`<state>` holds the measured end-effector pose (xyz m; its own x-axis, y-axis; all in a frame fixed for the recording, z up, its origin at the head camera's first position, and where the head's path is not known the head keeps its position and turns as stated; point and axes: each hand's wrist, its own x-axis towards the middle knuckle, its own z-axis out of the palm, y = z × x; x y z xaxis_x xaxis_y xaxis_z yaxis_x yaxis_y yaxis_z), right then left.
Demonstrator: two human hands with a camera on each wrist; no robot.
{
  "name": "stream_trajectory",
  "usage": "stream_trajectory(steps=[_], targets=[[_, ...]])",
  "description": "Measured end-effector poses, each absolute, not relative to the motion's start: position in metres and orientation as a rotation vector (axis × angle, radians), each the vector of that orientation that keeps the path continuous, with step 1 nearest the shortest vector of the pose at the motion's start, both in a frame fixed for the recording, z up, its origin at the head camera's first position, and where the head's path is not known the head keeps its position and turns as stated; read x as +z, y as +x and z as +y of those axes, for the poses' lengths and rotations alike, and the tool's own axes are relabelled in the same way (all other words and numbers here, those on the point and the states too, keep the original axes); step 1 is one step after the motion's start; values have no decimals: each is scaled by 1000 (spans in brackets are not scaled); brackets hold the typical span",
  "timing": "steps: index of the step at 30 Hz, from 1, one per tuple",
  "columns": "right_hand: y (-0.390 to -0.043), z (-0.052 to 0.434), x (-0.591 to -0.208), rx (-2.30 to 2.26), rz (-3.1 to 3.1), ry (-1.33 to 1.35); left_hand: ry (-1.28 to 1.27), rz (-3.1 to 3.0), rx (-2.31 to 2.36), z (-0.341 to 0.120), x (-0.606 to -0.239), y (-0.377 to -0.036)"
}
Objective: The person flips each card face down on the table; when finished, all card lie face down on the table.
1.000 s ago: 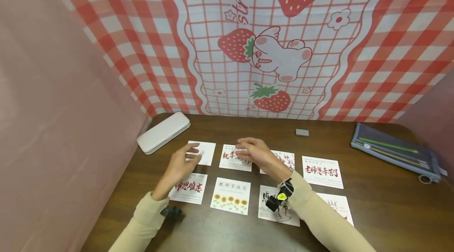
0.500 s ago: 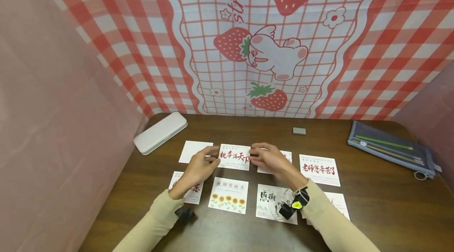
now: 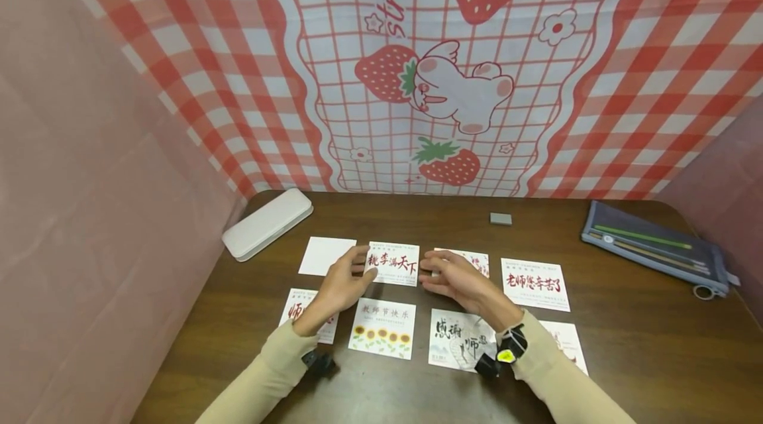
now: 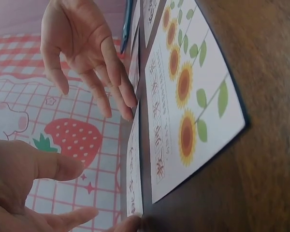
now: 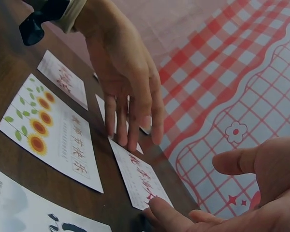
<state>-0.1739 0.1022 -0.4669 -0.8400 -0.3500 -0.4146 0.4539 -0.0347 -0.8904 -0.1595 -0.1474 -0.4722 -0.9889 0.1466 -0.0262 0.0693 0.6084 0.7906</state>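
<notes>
Red-lettered card (image 3: 393, 264) lies between two loosely spread hands (image 3: 343, 282) (image 3: 461, 281).

We stretch both arms forward, our left forearm (image 3: 259, 374) and right forearm (image 3: 557, 368) covered by pale sleeves that end near the wrists. We hold our left hand (image 3: 342, 285) and right hand (image 3: 463, 278) apart, palms turned toward each other. Our left fingers are relaxed and lightly bent, the thumb standing away from them. Our right fingers, slightly spread, slant inward toward the left hand.
</notes>
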Motion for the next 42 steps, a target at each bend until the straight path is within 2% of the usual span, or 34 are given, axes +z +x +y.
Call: stream_trajectory(steps=[32,42], targets=[[-163,96,-468,-2083,1572,183,211,2775,1318,-139,-475,-155],[-169,100,-464,-2061,1639,106,256,2810,1285,-133,-469,-149]])
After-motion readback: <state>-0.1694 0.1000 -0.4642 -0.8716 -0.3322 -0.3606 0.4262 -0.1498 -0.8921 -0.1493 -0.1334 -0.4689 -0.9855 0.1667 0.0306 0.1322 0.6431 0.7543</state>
